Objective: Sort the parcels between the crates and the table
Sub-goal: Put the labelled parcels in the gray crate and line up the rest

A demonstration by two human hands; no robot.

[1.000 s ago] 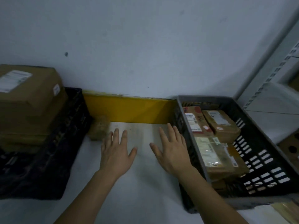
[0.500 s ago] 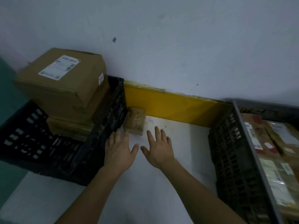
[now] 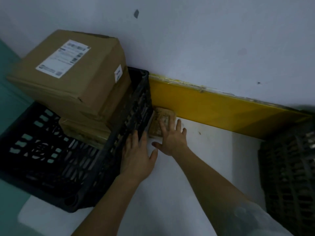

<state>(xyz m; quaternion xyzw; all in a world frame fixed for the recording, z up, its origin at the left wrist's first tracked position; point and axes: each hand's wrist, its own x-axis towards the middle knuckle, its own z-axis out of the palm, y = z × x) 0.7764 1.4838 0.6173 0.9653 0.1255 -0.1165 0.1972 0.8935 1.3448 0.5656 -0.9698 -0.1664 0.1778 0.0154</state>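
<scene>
Both hands out flat, fingers spread. Right hand (image 3: 172,140) laid over small brown parcel (image 3: 161,120), tucked between black crate (image 3: 71,167) and yellow strip (image 3: 213,109) on white table (image 3: 170,193); probably touching, bit blurry. Left hand (image 3: 136,155) beside crate wall, holding nothing.

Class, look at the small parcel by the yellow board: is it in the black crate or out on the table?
Out. The small parcel lies on the white table, beside the black crate, outside its wall.
</scene>
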